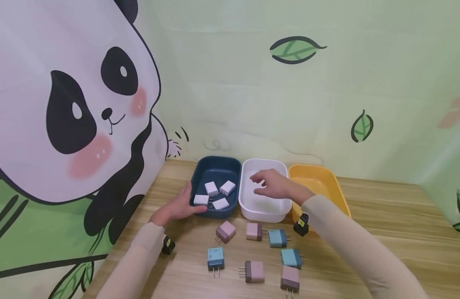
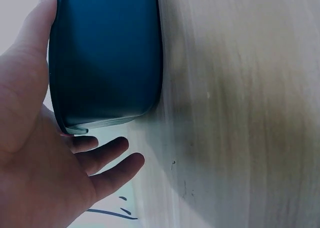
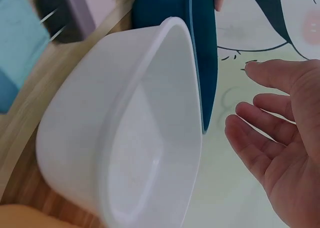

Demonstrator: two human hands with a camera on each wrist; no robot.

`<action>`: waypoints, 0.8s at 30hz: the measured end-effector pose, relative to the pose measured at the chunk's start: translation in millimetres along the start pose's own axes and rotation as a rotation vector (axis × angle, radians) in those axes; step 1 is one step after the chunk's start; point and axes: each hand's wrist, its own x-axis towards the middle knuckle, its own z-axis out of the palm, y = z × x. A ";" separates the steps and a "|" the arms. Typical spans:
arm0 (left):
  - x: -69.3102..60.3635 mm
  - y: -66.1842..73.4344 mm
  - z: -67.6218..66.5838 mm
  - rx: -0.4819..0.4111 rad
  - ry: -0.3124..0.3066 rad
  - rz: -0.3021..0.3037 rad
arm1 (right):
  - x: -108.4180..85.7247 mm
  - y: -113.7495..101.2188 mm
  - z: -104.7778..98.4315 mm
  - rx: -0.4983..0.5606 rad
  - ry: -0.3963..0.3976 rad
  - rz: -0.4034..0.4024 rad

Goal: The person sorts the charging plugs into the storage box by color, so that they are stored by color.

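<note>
In the head view my left hand [image 1: 180, 205] is at the left side and front corner of a dark blue bin [image 1: 218, 171]. Its thumb lies at the rim, while the fingers spread loosely along the outside in the left wrist view. Inside that bin are several white plug chargers [image 1: 211, 188]. My right hand [image 1: 275, 184] hovers over a white bin [image 1: 265, 209], fingers loosely bent and nothing held. The right wrist view shows this hand apart from the white bin's rim [image 3: 172, 24]. No charger is visible inside the white bin.
A yellow bin [image 1: 317, 186] stands right of the white one, partly behind the right forearm. On the wooden table in front lie several pink chargers [image 1: 254, 272] and three blue chargers [image 1: 216, 258], prongs pointing various ways. A panda-printed backdrop [image 1: 222, 83] rises behind.
</note>
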 end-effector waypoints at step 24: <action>-22.7 49.0 -5.6 0.280 0.077 0.192 | -55.2 35.1 9.4 -0.128 0.030 0.233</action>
